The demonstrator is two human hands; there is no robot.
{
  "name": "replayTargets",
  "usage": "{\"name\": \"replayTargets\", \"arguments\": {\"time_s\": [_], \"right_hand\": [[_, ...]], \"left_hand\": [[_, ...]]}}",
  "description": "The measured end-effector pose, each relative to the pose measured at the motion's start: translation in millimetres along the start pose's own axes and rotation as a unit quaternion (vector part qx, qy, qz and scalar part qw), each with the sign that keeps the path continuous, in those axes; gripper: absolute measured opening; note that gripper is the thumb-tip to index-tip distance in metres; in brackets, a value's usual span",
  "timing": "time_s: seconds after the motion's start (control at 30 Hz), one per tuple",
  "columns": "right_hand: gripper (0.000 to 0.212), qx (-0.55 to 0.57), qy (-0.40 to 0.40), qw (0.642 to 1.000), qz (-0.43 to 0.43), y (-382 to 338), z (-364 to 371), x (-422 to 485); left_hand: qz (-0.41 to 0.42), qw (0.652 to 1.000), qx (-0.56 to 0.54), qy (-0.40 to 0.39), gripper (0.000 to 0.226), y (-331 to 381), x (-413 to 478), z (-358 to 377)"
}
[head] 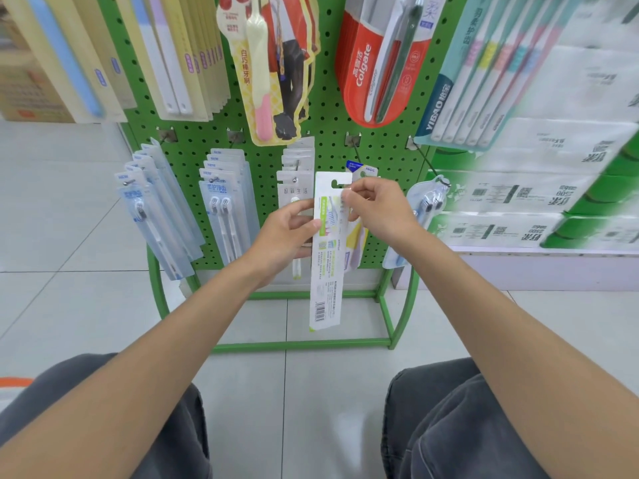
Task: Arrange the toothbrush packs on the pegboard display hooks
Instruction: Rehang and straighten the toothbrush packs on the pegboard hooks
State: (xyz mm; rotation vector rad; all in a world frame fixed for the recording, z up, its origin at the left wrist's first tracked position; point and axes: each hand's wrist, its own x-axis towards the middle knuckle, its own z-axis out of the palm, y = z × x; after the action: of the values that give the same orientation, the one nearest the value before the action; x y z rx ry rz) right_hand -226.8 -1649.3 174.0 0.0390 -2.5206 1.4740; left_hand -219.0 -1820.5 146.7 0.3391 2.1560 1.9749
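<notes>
Along the pegboard's (332,140) bottom row, from its left edge, I see a fanned stack of blue packs (155,216), then twin-brush packs (224,202), then grey packs (294,174). Just in front of these, my left hand (287,233) grips the held pack (326,271) by its left edge, thumb on the face and fingers curled behind. The pack stands upright, back side towards me. Most of its length hangs below both hands, with the barcode at the bottom. My right hand (380,209) pinches its top right corner, just beside the hang slot. The slot is level with the blue-topped pack (359,167) on the fourth hook (356,153). I cannot tell whether the two touch. A rounded pack (428,202) hangs at the board's right edge.
</notes>
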Motion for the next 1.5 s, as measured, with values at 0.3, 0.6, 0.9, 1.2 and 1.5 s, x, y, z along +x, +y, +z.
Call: {"name": "replayTargets", "arguments": {"time_s": [0.3,0.6,0.9,1.2,1.5], "right_hand": [[0.018,0.000,-0.113,0.993,-0.017,-17.6,10.0,-15.0],[0.011,-0.127,0.071,0.987,-0.070,-14.9,5.5,6.5],[0.025,-0.175,0.104,0.972,-0.117,-9.9,17.4,31.1],[0.029,-0.199,0.016,0.971,-0.130,-12.1,34.3,51.7],[0.026,-0.143,-0.048,0.984,-0.090,-17.6,27.6,62.3]], "left_hand": [[0.043,0.995,0.060,0.071,0.044,-2.2,-1.6,3.5],[-0.014,0.981,0.056,0.188,0.035,-3.0,15.8,-6.8],[-0.030,0.982,0.061,0.178,0.048,-5.6,30.9,-0.9],[-0.029,0.979,0.069,0.189,0.055,-4.7,43.6,-8.0],[-0.007,0.985,0.072,0.157,0.038,-0.6,41.6,-16.8]]}}
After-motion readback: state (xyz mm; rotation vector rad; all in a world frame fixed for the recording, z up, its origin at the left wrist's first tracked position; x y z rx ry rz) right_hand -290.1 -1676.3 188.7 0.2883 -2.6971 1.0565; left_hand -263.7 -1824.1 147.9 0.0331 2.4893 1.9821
